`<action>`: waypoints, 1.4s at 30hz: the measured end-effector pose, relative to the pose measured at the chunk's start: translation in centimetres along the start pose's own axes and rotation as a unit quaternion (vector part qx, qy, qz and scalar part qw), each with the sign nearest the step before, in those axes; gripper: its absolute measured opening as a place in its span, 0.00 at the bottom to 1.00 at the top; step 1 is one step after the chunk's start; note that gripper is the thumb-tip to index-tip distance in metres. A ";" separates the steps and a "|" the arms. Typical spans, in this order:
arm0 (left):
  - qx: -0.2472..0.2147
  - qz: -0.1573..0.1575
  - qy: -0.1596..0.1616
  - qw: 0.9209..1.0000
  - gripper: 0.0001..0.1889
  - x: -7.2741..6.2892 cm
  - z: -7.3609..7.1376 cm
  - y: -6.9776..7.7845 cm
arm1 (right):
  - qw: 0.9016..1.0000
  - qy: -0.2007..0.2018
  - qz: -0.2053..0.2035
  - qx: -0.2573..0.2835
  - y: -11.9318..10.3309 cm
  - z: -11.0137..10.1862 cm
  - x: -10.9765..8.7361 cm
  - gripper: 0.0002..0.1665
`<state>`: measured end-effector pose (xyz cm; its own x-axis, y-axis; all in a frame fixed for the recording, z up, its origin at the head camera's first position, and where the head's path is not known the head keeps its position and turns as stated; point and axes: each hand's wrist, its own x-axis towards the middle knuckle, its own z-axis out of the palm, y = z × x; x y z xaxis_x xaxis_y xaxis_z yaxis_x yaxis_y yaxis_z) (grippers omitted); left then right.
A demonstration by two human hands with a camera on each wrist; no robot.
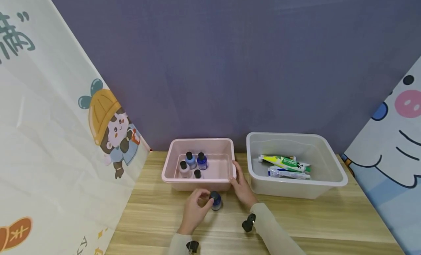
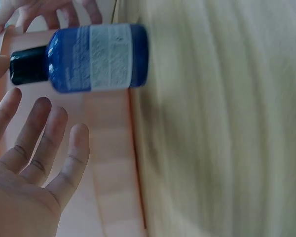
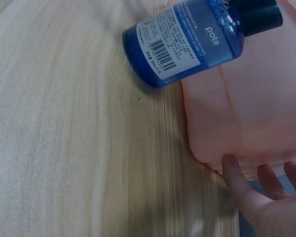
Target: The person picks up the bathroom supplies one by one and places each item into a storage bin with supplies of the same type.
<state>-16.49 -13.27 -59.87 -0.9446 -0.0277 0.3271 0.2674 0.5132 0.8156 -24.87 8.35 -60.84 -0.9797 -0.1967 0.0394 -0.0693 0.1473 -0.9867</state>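
Note:
A small blue bottle (image 1: 216,201) with a black cap and a pale label is in front of the pink bin (image 1: 198,186). My left hand (image 1: 194,210) is at its cap, thumb and forefinger bent around it in the head view. In the left wrist view the thumb meets the cap while the other fingers spread apart from the bottle (image 2: 96,58). My right hand (image 1: 243,189) rests on the bin's near right corner, its fingers along the outer side. The bottle (image 3: 182,42) also shows above that hand in the right wrist view.
Inside the pink bin stand several small bottles, among them a light blue bottle (image 1: 190,161) and a dark blue bottle (image 1: 202,162). To the right, a white bin (image 1: 296,188) holds several toothpaste tubes (image 1: 285,163). A dark backdrop (image 1: 210,65) rises behind the wooden table (image 1: 148,211).

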 end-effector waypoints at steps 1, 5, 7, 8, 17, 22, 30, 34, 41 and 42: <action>-0.001 -0.006 -0.005 1.000 0.13 -0.1 0.2 0.0 | 1.000 0.000 -0.001 0.001 0.0 0.0 0.0 0.40; -0.010 -0.027 -0.015 0.999 0.15 -0.1 0.6 0.1 | 1.000 -0.001 -0.006 0.003 0.1 0.0 0.0 0.40; -0.010 -0.034 -0.020 0.999 0.16 -0.1 0.8 0.0 | 1.000 -0.002 -0.008 0.004 0.1 0.0 0.0 0.40; -0.008 -0.035 -0.022 0.999 0.16 0.0 0.9 -0.1 | 1.000 -0.002 -0.009 0.003 0.1 0.0 0.0 0.40; 0.011 -0.022 -0.031 0.999 0.19 -0.1 1.7 -0.7 | 1.000 -0.004 -0.027 0.006 0.4 0.0 0.1 0.40; 0.019 -0.024 -0.035 0.999 0.19 -0.1 2.0 -1.0 | 1.000 -0.002 -0.023 0.005 0.4 0.1 0.0 0.40; 0.054 -0.014 -0.035 0.998 0.24 -0.2 2.1 -1.2 | 0.999 -0.009 -0.030 0.020 0.5 0.0 0.2 0.40; 0.058 -0.026 -0.045 0.997 0.26 -0.3 2.2 -1.3 | 1.000 -0.008 -0.024 0.015 0.5 0.0 0.2 0.41; 0.046 -0.037 -0.055 0.997 0.27 -0.2 2.3 -1.7 | 1.000 -0.008 -0.022 0.019 0.4 0.0 0.2 0.40; 0.046 -0.035 -0.056 0.997 0.27 -0.2 2.2 -1.8 | 0.999 -0.008 -0.024 0.019 0.4 0.0 0.2 0.39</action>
<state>-17.20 -12.25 -62.47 -0.9772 0.0269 0.2105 0.1856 0.5895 0.7862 -25.12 8.39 -61.26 -0.9721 -0.2189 0.0847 -0.1086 0.0996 -0.9891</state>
